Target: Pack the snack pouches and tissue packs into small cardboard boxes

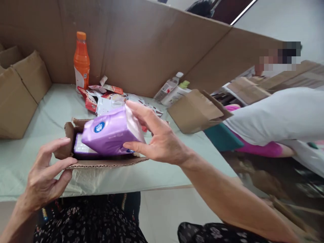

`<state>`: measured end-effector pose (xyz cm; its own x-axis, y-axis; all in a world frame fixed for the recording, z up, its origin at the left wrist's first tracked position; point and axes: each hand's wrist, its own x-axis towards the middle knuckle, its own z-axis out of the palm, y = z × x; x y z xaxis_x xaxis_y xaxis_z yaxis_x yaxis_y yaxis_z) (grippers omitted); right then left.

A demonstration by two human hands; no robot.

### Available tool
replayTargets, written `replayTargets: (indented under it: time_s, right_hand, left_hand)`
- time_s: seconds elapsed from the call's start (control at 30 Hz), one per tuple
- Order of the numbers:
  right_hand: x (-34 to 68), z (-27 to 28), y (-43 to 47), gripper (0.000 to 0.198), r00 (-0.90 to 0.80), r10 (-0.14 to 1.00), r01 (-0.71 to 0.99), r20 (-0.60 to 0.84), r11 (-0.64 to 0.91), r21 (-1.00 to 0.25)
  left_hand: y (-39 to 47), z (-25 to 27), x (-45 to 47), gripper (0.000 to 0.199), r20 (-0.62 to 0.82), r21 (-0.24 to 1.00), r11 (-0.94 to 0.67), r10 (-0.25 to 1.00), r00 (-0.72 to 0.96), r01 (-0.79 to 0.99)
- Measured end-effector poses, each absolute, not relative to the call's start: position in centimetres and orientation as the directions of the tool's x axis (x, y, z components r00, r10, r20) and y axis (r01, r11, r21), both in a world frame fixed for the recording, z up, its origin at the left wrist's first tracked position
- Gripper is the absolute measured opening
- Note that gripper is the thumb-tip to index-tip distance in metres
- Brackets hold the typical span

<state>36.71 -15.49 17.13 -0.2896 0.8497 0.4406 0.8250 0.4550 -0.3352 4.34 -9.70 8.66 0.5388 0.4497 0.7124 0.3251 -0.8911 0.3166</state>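
My right hand (163,140) grips a purple pack of tissues (112,131) by its right end, fingers over the top and thumb along the near side. The pack is tilted above a small open cardboard box (106,164), its left part over the opening. Inside the box lies another item with a purple edge and a white printed face (83,147), partly covered by the tissue pack. My left hand (47,172) holds the box at its left front corner, one finger on the left flap and others on the front flap.
Behind the box lie several snack packets (111,101). An orange drink bottle (81,64) stands at the back left. Two bottles (170,88) lean by a brown carton (196,111). Larger cartons (17,101) stand left; a cardboard wall (141,44) rises behind. Another person (273,114) is at the right.
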Motion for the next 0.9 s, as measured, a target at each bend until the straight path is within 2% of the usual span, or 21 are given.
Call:
replayTargets:
  time_s: [0.1, 0.17, 0.23, 0.33, 0.5, 0.57, 0.67, 0.73, 0.8, 0.9]
  right_hand:
    - [37.3, 18.6, -16.1, 0.073, -0.456, 0.813, 0.838, 0.362, 0.529, -0.134]
    - [37.3, 20.0, -16.7, 0.060, -0.502, 0.809, 0.848, 0.305, 0.529, -0.008]
    - [36.8, 21.2, -16.9, 0.053, -0.510, 0.832, 0.858, 0.219, 0.511, 0.060]
    - [35.5, 22.4, -16.0, 0.045, -0.511, 0.858, 0.858, 0.055, 0.505, 0.088]
    - [34.4, 22.3, -13.4, 0.032, -0.562, 0.816, 0.821, -0.132, 0.570, 0.030]
    - [34.3, 21.1, -13.1, 0.039, -0.562, 0.818, 0.820, -0.124, 0.570, 0.045]
    - [34.6, 18.6, -14.2, 0.058, -0.520, 0.854, 0.851, 0.027, 0.516, 0.094]
    - [35.0, 17.2, -15.5, 0.060, -0.488, 0.864, 0.872, 0.125, 0.475, 0.123]
    - [35.4, 16.3, -16.6, 0.047, -0.462, 0.873, 0.885, 0.157, 0.441, 0.152]
    - [36.0, 15.9, -17.2, 0.015, -0.487, 0.870, 0.871, 0.072, 0.479, 0.112]
  left_hand:
    - [-9.8, 8.7, 4.5, 0.029, 0.707, 0.301, -0.890, 0.449, 0.546, 0.342]
    - [-9.7, 8.8, 4.7, 0.028, 0.712, 0.308, -0.892, 0.447, 0.541, 0.332]
    - [-9.6, 8.9, 4.9, 0.029, 0.712, 0.323, -0.892, 0.450, 0.539, 0.317]
    - [-9.5, 9.0, 5.2, 0.029, 0.706, 0.313, -0.900, 0.433, 0.560, 0.302]
    - [-9.6, 9.0, 5.3, 0.029, 0.705, 0.298, -0.906, 0.422, 0.570, 0.302]
    - [-9.7, 8.9, 5.2, 0.029, 0.712, 0.313, -0.897, 0.439, 0.548, 0.313]
    - [-9.8, 8.6, 5.1, 0.031, 0.705, 0.350, -0.881, 0.472, 0.529, 0.318]
    - [-9.7, 8.5, 5.1, 0.032, 0.710, 0.365, -0.882, 0.471, 0.524, 0.298]
    - [-9.7, 8.4, 5.1, 0.032, 0.727, 0.371, -0.890, 0.457, 0.512, 0.267]
    - [-9.5, 8.3, 5.1, 0.032, 0.726, 0.381, -0.890, 0.456, 0.514, 0.252]
